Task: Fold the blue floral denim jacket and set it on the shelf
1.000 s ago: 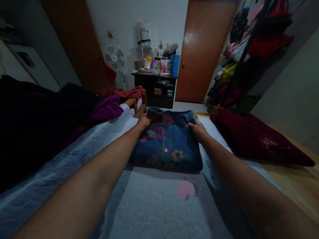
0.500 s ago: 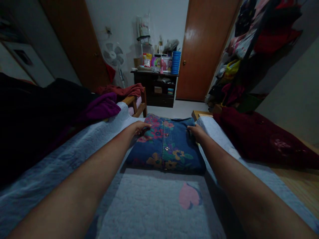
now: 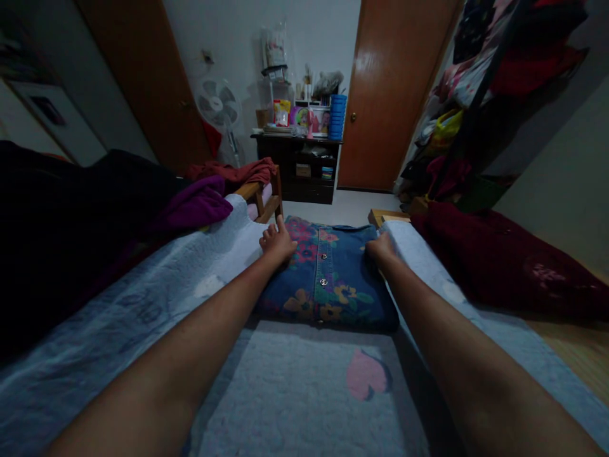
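A folded blue denim jacket [image 3: 328, 273] with a floral print and metal buttons lies flat in front of me on a pale quilted bedspread [image 3: 295, 381]. My left hand [image 3: 280, 242] is at its upper left edge, fingers raised and apart, the thumb side against the cloth. At the opposite edge, my right hand [image 3: 382, 249] grips the jacket's side, thumb on top and the other fingers mostly hidden.
Dark clothes [image 3: 71, 216] and a purple cloth [image 3: 202, 206] are heaped on the left. A maroon garment [image 3: 504, 266] lies at the right. Beyond the bed stand a dark cabinet [image 3: 295, 187] and a fan [image 3: 219, 105]. Clothes [image 3: 537, 76] hang at upper right.
My left hand has loosened from the jacket's left edge, its fingers lifting and spreading. The jacket and my right hand appear slightly further right in view.
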The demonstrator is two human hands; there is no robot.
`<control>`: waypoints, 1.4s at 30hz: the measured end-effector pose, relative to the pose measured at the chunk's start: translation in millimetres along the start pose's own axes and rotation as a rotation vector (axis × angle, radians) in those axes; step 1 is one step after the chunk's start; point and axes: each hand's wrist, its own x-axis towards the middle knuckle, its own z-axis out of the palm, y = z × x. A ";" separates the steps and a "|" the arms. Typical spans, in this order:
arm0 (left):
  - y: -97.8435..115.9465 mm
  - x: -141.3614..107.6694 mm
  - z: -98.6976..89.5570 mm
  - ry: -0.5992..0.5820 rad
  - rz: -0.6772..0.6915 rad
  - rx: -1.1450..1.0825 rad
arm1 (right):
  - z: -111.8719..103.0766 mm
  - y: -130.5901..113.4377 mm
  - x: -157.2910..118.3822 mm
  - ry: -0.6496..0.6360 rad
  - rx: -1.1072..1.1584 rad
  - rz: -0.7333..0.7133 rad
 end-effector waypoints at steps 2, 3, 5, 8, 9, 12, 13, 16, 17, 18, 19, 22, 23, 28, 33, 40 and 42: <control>16.1 -22.2 3.2 -0.028 0.154 0.124 | 4.5 -12.8 -12.1 0.146 -0.289 -0.036; 23.9 -35.5 6.4 -0.078 0.246 0.149 | 8.0 -20.1 -18.5 0.169 -0.387 -0.122; 35.8 -62.5 16.0 -0.188 0.417 0.165 | 17.2 -32.4 -30.5 0.071 -0.481 -0.365; 40.6 -92.3 32.9 -0.323 0.503 0.178 | 31.8 -35.4 -41.7 -0.241 -0.578 -0.566; 39.5 -97.6 37.4 -0.340 0.499 0.178 | 35.8 -32.3 -43.1 -0.324 -0.619 -0.564; 35.1 -102.3 44.2 -0.338 0.480 0.174 | 43.5 -19.2 -40.6 -0.415 -0.711 -0.502; 34.2 -101.9 44.4 -0.333 0.474 0.174 | 44.7 -15.9 -38.0 -0.414 -0.726 -0.490; 34.3 -101.0 41.9 -0.333 0.438 0.167 | 46.0 -12.3 -28.1 -0.383 -0.763 -0.468; 34.6 -101.2 41.1 -0.338 0.424 0.163 | 46.0 -12.7 -24.7 -0.371 -0.773 -0.459; 34.8 -101.6 40.6 -0.342 0.413 0.157 | 45.9 -13.3 -21.3 -0.357 -0.779 -0.446; 34.8 -102.1 40.6 -0.344 0.403 0.153 | 45.8 -13.8 -17.9 -0.345 -0.778 -0.431; 33.7 -102.6 42.7 -0.330 0.388 0.151 | 45.5 -13.4 -7.4 -0.339 -0.764 -0.388; 33.2 -102.4 43.7 -0.323 0.387 0.153 | 45.5 -12.3 -3.5 -0.344 -0.760 -0.375; 32.8 -101.8 44.0 -0.321 0.382 0.147 | 47.1 -4.7 15.6 -0.335 -0.756 -0.328; 33.3 -103.5 42.4 -0.316 0.381 0.142 | 41.6 0.2 18.7 -0.305 -0.669 -0.328; 34.4 -104.7 32.3 -0.296 0.357 0.110 | 4.2 6.7 -27.9 0.010 -0.543 -0.127; 27.2 -101.1 20.6 -0.254 0.298 0.105 | -9.6 8.8 -42.1 -0.003 -0.478 -0.034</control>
